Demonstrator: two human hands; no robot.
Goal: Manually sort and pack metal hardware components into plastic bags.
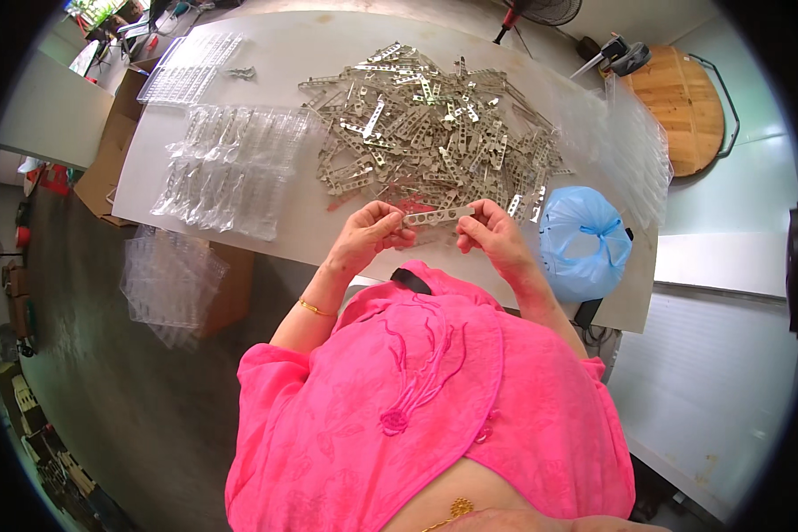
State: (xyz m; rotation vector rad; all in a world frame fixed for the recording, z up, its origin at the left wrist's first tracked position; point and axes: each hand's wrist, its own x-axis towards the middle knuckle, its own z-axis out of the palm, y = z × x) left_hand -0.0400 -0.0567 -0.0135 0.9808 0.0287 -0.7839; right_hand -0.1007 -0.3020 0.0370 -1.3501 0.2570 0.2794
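Between my two hands a flat metal strip with a row of holes (436, 215) is stretched level, just over the near edge of the table. My left hand (372, 232) pinches its left end with thumb and fingers. At the other end, my right hand (494, 235) grips it the same way. Beyond them spreads a large loose pile of similar perforated metal strips (434, 124), lying in all directions. Left of the pile, a clear plastic tray (230, 168) holds rows of shiny pieces too small to make out singly.
A tied blue plastic bag (583, 244) sits by my right forearm. Clear trays (629, 146) are stacked at the table's right. Another clear tray (191, 71) lies far left. More clear trays (170, 279) rest on a cardboard box (229, 288) below the table's left edge.
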